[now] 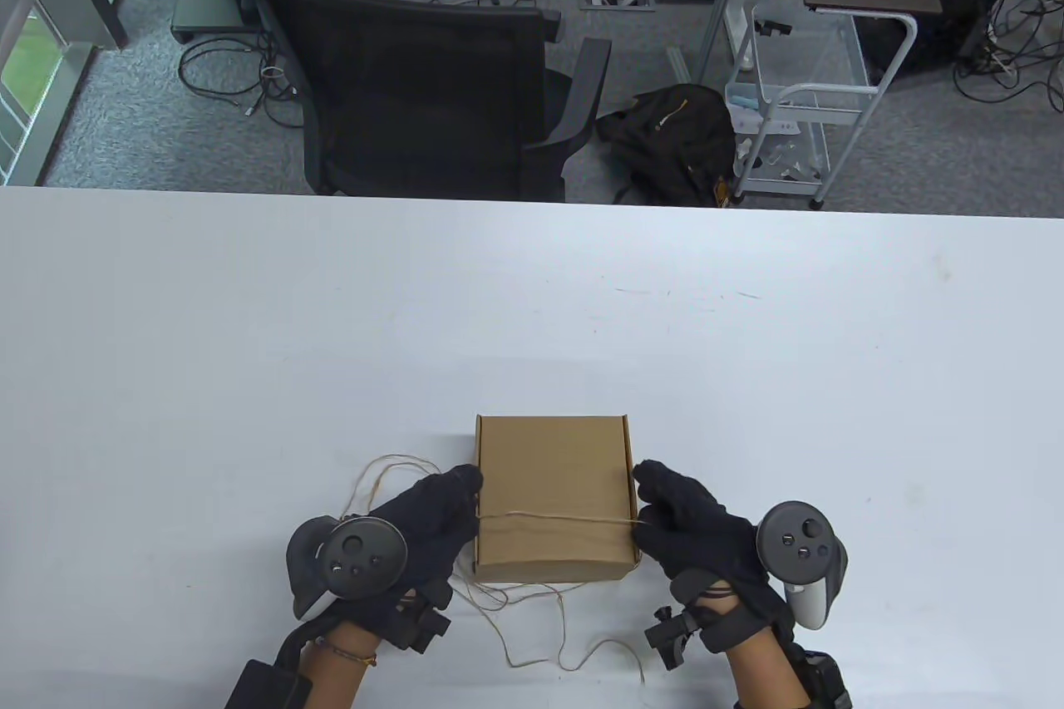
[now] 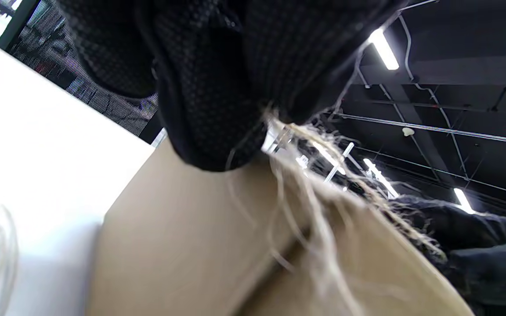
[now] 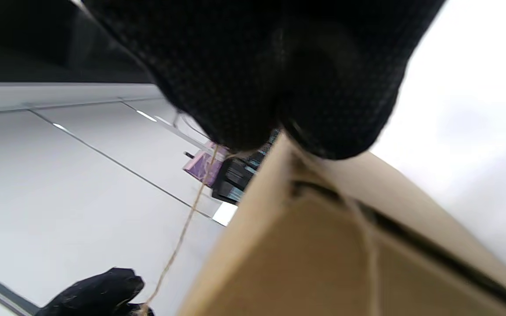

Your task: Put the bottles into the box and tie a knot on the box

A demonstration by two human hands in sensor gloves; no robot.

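Note:
A closed brown cardboard box (image 1: pixel 551 476) lies near the table's front edge; no bottles show. A thin twine (image 1: pixel 557 519) runs taut across its lid from left to right. My left hand (image 1: pixel 462 503) is against the box's left side, and in the left wrist view its fingertips (image 2: pixel 218 131) pinch the frayed twine (image 2: pixel 319 210) above the box (image 2: pixel 182 245). My right hand (image 1: pixel 647 506) is at the right side; its fingertips (image 3: pixel 253 114) pinch the twine (image 3: pixel 182 237) at the box's (image 3: pixel 323 254) top edge. Loose twine loops (image 1: pixel 549 634) trail in front of the box.
More slack twine (image 1: pixel 391 466) curls on the white table (image 1: pixel 532 310) left of the box. Beyond the far edge stand a black office chair (image 1: pixel 416 77), a dark backpack (image 1: pixel 673 135) on the floor and a white wire cart (image 1: pixel 798 110).

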